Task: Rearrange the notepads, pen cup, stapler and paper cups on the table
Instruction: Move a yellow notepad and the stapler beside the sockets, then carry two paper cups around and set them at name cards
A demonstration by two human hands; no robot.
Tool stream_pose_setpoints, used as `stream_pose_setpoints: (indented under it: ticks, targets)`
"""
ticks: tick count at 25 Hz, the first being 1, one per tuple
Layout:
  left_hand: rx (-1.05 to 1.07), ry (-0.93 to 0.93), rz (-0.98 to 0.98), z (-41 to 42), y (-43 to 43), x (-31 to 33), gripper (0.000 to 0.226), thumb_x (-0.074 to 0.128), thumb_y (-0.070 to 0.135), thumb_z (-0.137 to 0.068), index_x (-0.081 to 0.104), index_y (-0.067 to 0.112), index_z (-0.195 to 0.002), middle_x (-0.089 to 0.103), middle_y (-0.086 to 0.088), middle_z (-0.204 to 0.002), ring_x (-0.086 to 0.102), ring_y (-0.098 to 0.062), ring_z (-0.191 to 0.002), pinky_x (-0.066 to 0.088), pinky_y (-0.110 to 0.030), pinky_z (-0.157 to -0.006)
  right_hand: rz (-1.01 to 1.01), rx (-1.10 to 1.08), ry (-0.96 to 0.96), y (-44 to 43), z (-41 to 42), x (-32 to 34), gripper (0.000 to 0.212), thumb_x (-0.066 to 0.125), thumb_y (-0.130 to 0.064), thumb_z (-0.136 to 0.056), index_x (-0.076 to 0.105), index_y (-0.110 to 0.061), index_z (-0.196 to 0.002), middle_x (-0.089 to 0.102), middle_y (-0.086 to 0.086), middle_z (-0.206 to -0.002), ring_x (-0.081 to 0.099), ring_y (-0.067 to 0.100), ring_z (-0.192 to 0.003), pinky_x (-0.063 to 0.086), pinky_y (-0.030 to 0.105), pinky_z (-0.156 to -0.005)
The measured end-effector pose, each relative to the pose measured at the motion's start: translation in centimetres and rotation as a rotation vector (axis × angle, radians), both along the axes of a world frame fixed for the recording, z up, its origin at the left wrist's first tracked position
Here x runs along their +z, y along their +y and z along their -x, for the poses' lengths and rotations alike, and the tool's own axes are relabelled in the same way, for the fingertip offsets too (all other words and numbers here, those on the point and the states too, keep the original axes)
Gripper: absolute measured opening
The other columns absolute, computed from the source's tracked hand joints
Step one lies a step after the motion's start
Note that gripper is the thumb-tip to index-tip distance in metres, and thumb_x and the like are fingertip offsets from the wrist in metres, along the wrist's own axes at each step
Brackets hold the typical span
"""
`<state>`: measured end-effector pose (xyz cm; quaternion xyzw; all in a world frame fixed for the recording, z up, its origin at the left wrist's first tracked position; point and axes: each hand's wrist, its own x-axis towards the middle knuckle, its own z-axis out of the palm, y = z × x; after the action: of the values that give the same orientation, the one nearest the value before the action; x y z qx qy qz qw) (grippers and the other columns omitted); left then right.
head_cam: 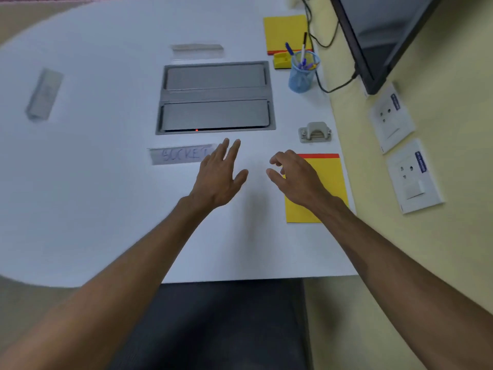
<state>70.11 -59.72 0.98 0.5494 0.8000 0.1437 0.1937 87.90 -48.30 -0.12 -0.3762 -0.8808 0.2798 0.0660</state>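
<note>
A yellow notepad with a red top strip [326, 177] lies near the table's right edge; my right hand [296, 180] hovers over its left side, fingers curled and apart, holding nothing. My left hand [218, 174] is spread flat above the table just left of it, empty. A second yellow notepad [285, 32] lies at the far right. In front of it stand a small yellow stapler [281, 61] and a blue mesh pen cup [302, 74] with pens. A grey metal hole punch [314, 132] sits between the pen cup and the near notepad. No paper cups are visible.
A metal socket box [216, 98] is set into the white table [93, 182], with a tape label reading SOCKET [178, 154] below it. Tape strips lie at the left [44, 94] and top [197, 48]. A monitor [378, 36], cables and wall sockets [413, 177] are on the right.
</note>
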Motion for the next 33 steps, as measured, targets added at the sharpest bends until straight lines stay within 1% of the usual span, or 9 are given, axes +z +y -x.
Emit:
stream_pose_setpoints:
  ticks: [2,4,7,11,15,18,22,28,33]
  targets:
    - [0.095,0.021,-0.04,1.1,-3.9,2.5,0.067,0.052,0.039,-0.099,0.025,0.017,-0.156,0.015,-0.011,-0.166,0.031,-0.033,-0.146,0.03,-0.049,-0.114,0.024,0.083,-0.001,-2.1,1.2,1.4,0.031,0.055,-0.037,-0.099,0.058,-0.016,-0.122,0.06,0.004,-0.119,0.061,0.027,-0.098,0.051,0.044,-0.087]
    - [0.182,0.05,-0.075,2.3,-8.0,4.9,0.063,0.054,0.037,-0.098,0.032,0.016,-0.153,0.023,-0.011,-0.163,0.039,-0.033,-0.141,0.034,-0.049,-0.111,0.055,0.173,-0.02,-4.4,3.0,3.0,0.034,0.055,-0.038,-0.1,0.056,-0.017,-0.126,0.057,0.004,-0.123,0.06,0.026,-0.106,0.048,0.042,-0.092]
    - [0.262,0.071,-0.082,4.4,-13.8,8.0,0.06,0.055,0.034,-0.098,0.037,0.013,-0.151,0.031,-0.012,-0.159,0.041,-0.033,-0.139,0.034,-0.047,-0.111,0.075,0.283,-0.034,-8.1,6.0,5.7,0.041,0.055,-0.041,-0.1,0.053,-0.017,-0.133,0.053,0.006,-0.131,0.056,0.026,-0.117,0.043,0.04,-0.099]
    - [0.385,0.035,-0.108,7.4,-22.1,11.0,0.059,0.054,0.037,-0.099,0.037,0.016,-0.151,0.034,-0.007,-0.157,0.052,-0.031,-0.127,0.037,-0.047,-0.11,0.043,0.383,-0.031,-14.0,10.2,9.4,0.047,0.055,-0.044,-0.099,0.05,-0.018,-0.139,0.049,0.004,-0.142,0.053,0.026,-0.122,0.041,0.039,-0.103]
    - [0.483,0.028,-0.152,11.0,-30.8,12.7,0.058,0.053,0.039,-0.098,0.037,0.017,-0.15,0.037,-0.006,-0.155,0.044,-0.026,-0.137,0.038,-0.049,-0.11,0.017,0.496,0.0,-21.2,15.3,13.3,0.045,0.059,-0.041,-0.098,0.054,-0.016,-0.135,0.053,0.008,-0.135,0.057,0.028,-0.118,0.045,0.041,-0.1]
    - [0.517,0.003,-0.198,14.5,-37.6,12.9,0.059,0.054,0.039,-0.098,0.038,0.016,-0.149,0.039,-0.006,-0.154,0.042,-0.025,-0.138,0.037,-0.05,-0.111,-0.022,0.543,-0.013,-27.2,19.8,15.0,0.043,0.058,-0.044,-0.097,0.054,-0.02,-0.132,0.052,0.005,-0.13,0.06,0.026,-0.11,0.048,0.041,-0.096]
    - [0.577,-0.043,-0.221,19.1,-46.2,12.8,0.061,0.054,0.039,-0.097,0.036,0.016,-0.15,0.039,-0.006,-0.153,0.041,-0.025,-0.138,0.035,-0.049,-0.113,-0.046,0.595,-0.014,-35.3,26.6,15.4,0.04,0.057,-0.048,-0.096,0.054,-0.025,-0.13,0.052,0.001,-0.131,0.06,0.023,-0.11,0.048,0.042,-0.096]
    - [0.785,-0.002,-0.2,25.4,-59.6,13.1,0.063,0.055,0.036,-0.096,0.035,0.016,-0.151,0.04,-0.007,-0.153,0.041,-0.024,-0.139,0.034,-0.049,-0.114,-0.034,0.822,-0.037,-47.6,37.8,15.7,0.043,0.058,-0.044,-0.098,0.054,-0.02,-0.134,0.052,0.005,-0.131,0.06,0.026,-0.112,0.048,0.043,-0.098]
    - [0.961,0.056,-0.204,31.7,-66.4,13.4,0.062,0.056,0.035,-0.095,0.036,0.015,-0.15,0.039,-0.006,-0.154,0.04,-0.025,-0.14,0.032,-0.05,-0.114,-0.06,1.002,-0.035,-54.2,47.7,15.7,0.045,0.057,-0.041,-0.098,0.053,-0.016,-0.135,0.052,0.008,-0.13,0.059,0.027,-0.113,0.048,0.045,-0.096]
